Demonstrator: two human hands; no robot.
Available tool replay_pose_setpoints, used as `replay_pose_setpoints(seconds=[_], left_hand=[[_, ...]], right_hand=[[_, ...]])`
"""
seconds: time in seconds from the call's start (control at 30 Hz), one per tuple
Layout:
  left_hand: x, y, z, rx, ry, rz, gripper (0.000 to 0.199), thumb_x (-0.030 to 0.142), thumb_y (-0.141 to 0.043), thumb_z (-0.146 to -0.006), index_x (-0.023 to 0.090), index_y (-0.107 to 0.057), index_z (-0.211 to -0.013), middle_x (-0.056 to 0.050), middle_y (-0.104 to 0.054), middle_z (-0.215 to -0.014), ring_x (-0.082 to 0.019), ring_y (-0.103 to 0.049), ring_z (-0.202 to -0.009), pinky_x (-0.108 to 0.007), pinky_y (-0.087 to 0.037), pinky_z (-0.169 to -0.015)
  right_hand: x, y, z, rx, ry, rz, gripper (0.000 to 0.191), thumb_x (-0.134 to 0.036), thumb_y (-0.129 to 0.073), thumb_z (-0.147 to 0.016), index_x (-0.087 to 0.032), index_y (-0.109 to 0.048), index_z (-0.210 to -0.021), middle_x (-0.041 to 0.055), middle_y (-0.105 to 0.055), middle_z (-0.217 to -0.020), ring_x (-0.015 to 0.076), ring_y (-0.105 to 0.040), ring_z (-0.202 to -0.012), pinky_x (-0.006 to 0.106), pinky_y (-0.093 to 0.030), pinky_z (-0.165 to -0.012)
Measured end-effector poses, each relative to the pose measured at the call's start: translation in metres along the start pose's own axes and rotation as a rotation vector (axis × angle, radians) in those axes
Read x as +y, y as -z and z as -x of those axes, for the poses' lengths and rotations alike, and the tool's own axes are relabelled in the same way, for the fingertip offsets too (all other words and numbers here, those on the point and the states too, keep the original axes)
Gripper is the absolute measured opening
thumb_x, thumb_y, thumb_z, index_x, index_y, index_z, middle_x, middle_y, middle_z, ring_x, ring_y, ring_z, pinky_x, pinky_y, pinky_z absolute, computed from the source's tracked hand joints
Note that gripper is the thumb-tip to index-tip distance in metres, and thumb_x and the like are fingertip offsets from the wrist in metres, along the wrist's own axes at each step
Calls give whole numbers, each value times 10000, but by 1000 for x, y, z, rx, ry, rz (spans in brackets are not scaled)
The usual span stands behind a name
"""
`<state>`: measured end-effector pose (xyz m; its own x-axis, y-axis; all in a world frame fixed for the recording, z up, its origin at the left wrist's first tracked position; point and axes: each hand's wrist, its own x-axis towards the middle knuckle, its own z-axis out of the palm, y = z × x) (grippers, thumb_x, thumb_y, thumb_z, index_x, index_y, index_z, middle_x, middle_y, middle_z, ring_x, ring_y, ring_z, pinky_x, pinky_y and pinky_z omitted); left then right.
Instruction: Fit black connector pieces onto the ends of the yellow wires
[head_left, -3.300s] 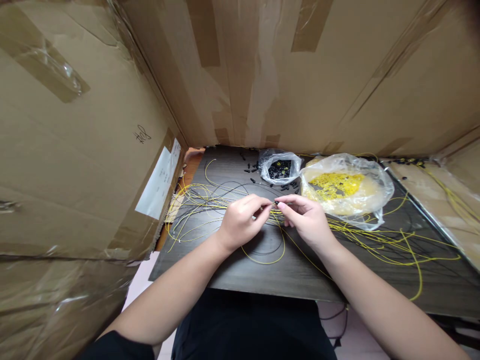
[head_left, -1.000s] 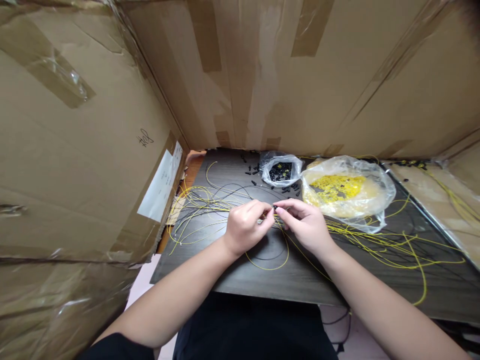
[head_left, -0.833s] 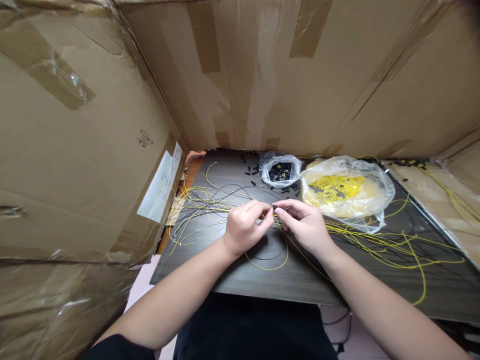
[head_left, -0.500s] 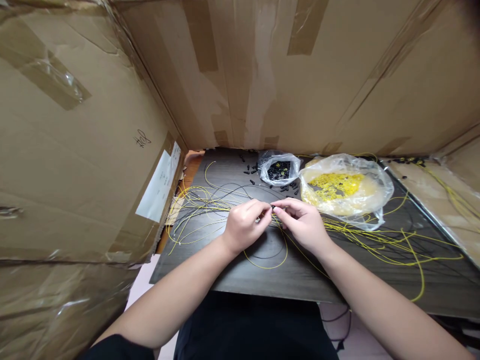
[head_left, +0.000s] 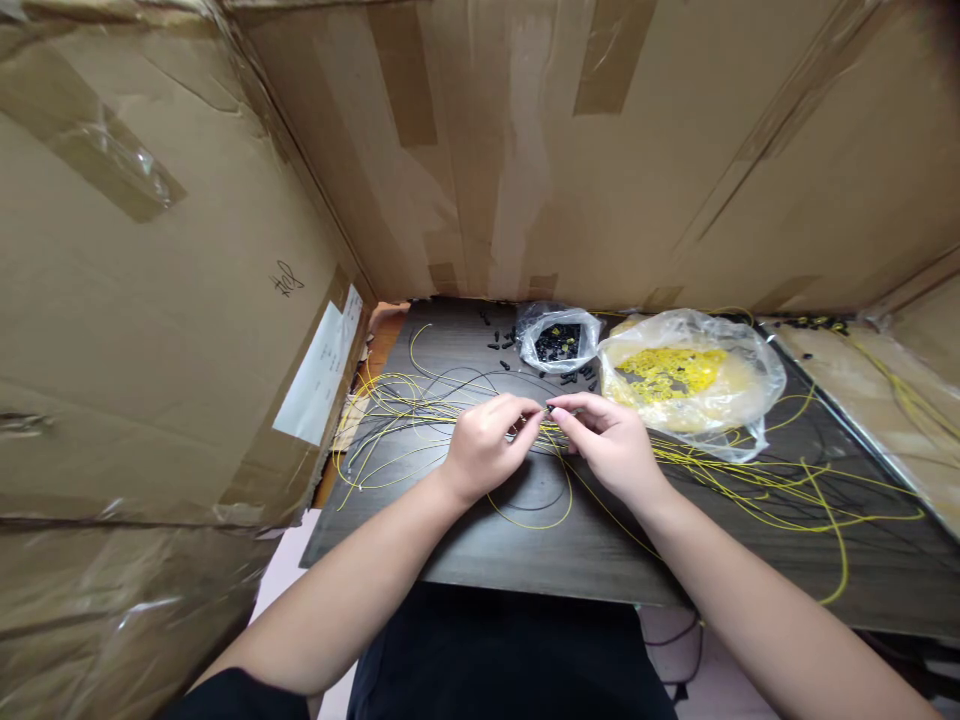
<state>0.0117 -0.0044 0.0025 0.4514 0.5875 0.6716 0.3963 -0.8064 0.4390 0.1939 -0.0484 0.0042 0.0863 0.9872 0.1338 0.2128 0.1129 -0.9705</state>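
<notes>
A small black piece (head_left: 550, 408), too tiny to make out in detail, sits pinched at the fingertips of the right hand (head_left: 609, 445), right where they meet the fingertips of the left hand (head_left: 486, 447). Both hands hover just above the middle of the dark counter (head_left: 480, 545), thumbs and forefingers drawn narrow and closed. The left fingers pinch a thin yellow wire (head_left: 529, 512), which drops from the hands and loops toward the near edge of the counter before curving back.

Under and around the hands lies a loose tangle of yellow and black wires (head_left: 390, 420), spreading left toward the counter's edge and right in long strands (head_left: 787, 490). Farther off, just beyond the hands, a small clear bag of black parts (head_left: 559, 338) stands open, with a few loose black parts (head_left: 499, 342) scattered to its left. Touching it on the right is a larger clear bag of yellow parts (head_left: 686, 375).

Taped cardboard boxes (head_left: 150, 330) wall in the counter on the left and the far side.
</notes>
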Motion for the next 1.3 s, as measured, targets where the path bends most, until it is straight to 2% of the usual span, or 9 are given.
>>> replay_pose_setpoints(seconds=[0.8,1.03,1.17,1.3], left_hand=[[4,-9,3,72,5,-41,69,195,-591,-917,172,-653,-897,-31,-720,-791,-129,-642,-677,-252,-483,-641],[4,-12,3,77,31,-56,83,201,-586,-914,166,-657,-891,-39,-715,-790,-137,-636,-679,-266,-481,-646],[9,-10,1,73,155,87,97,243,-611,-901,179,-663,-849,-27,-707,-763,-127,-628,-654,-258,-494,-640],[8,-2,-4,-18,423,495,213,379,-626,-904,172,-673,-919,-45,-719,-819,-131,-655,-660,-250,-525,-618]], right_hand=[[6,-5,1,20,63,41,284,-417,-664,-882,-171,-741,-1001,17,-627,-678,109,-499,-516,252,-413,-497],[2,-4,0,17,44,43,277,-413,-672,-870,-164,-744,-971,0,-588,-618,110,-500,-505,249,-394,-490],[1,-2,-1,-30,-50,-75,294,-427,-695,-851,-166,-728,-982,-14,-579,-581,106,-509,-486,236,-405,-475],[1,0,-4,-86,-131,-358,328,-411,-749,-808,-192,-677,-1040,-15,-657,-720,49,-410,-430,226,-439,-462]])
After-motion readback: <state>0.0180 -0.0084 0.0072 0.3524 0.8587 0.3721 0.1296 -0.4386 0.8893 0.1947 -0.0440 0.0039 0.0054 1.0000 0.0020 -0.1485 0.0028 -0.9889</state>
